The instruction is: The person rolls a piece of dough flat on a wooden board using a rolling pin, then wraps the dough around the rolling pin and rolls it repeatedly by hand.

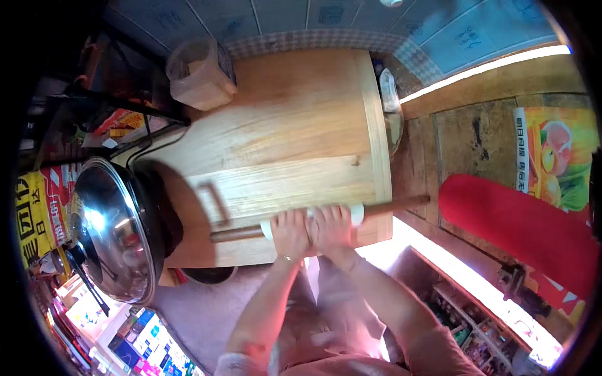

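A long wooden rolling pin (396,205) lies across the near part of the wooden board (295,125), slightly higher at its right end in view. Something white that looks like dough (357,214) is wrapped around its middle and shows on both sides of my hands. My left hand (290,232) is closed over the wrapped pin, fingers pointing away from me. Right beside it, touching or nearly so, my right hand (331,227) closes over the same stretch. Most of the white wrap is hidden under both hands.
A lidded black electric pan (113,232) stands at the left, its cord on the board's edge. A clear plastic container (200,78) sits at the back left corner. To the right are a red roll (514,219) and a printed fruit poster (555,156). A tiled wall (282,15) rises behind.
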Action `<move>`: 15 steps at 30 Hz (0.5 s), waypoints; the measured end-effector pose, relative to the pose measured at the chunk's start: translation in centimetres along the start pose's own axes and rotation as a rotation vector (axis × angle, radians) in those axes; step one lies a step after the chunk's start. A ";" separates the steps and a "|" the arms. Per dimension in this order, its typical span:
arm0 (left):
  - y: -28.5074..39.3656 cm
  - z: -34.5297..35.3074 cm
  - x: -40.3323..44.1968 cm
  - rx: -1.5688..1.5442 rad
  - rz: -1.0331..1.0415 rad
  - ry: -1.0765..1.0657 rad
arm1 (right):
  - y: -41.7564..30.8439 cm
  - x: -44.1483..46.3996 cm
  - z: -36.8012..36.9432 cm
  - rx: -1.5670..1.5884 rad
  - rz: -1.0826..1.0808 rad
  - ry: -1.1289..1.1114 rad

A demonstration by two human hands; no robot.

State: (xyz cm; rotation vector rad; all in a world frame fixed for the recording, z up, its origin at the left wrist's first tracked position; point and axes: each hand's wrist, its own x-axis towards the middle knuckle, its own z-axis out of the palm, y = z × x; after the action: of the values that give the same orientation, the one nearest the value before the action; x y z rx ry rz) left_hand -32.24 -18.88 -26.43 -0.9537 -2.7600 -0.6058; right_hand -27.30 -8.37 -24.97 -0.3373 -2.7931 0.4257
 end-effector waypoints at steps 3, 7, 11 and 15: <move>-1.3 0.5 3.6 0.020 0.014 -0.327 | 1.7 2.9 0.4 -0.067 -0.035 -0.252; -4.1 8.5 8.3 -0.062 -0.086 -0.315 | 3.0 12.0 0.4 -0.344 -0.158 -0.002; -2.0 4.6 4.6 0.053 -0.059 -0.047 | 3.6 5.8 4.5 -0.177 -0.132 -0.072; -2.9 3.2 12.9 -0.027 -0.013 -0.080 | 4.5 12.5 2.5 -0.065 -0.152 -0.179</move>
State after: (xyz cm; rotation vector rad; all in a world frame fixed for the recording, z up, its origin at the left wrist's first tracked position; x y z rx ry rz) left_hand -44.23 -12.43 -26.66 -0.9880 -2.8370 -0.6219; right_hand -38.84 -1.41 -25.57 -0.1040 -2.9848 0.3461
